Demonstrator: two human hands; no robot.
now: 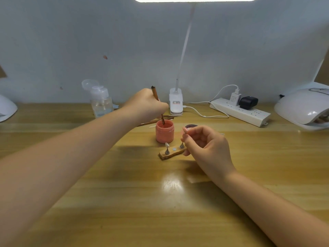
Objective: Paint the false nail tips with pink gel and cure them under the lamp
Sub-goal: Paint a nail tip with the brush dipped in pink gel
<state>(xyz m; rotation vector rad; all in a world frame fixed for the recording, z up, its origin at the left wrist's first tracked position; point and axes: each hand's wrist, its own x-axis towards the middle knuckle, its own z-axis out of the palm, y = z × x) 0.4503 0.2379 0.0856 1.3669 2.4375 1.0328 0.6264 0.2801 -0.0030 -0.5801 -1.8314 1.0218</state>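
Left hand grips slim brown brush, tip in round pink jar.
Right hand pinches glossy pink nail tip above wooden block.

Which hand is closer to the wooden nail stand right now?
Right. The right hand hovers just at the wooden nail stand's right end, pinching a nail tip. The left hand is farther back, dipping the brush into the pink jar.

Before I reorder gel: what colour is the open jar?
Coral pink jar, seen in the head view.
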